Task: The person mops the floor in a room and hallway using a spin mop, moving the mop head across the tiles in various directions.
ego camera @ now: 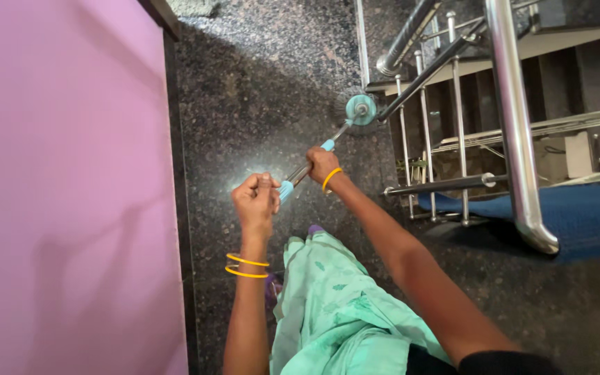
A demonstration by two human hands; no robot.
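Dark speckled stone floor [258,104] fills the view, a pink wall [64,173] at nine o'clock and a steel stair railing [515,118] at two o'clock. The left hand [256,200] is closed around the top of a mop handle [314,163]; the right hand [322,165] grips it lower. The teal mop head [361,110] rests on the floor at twelve o'clock. No wet streaks are visible, so how much is mopped cannot be told.

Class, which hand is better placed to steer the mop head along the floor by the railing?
Right hand: it grips the mop handle nearer the mop head; the left hand holds the top end.
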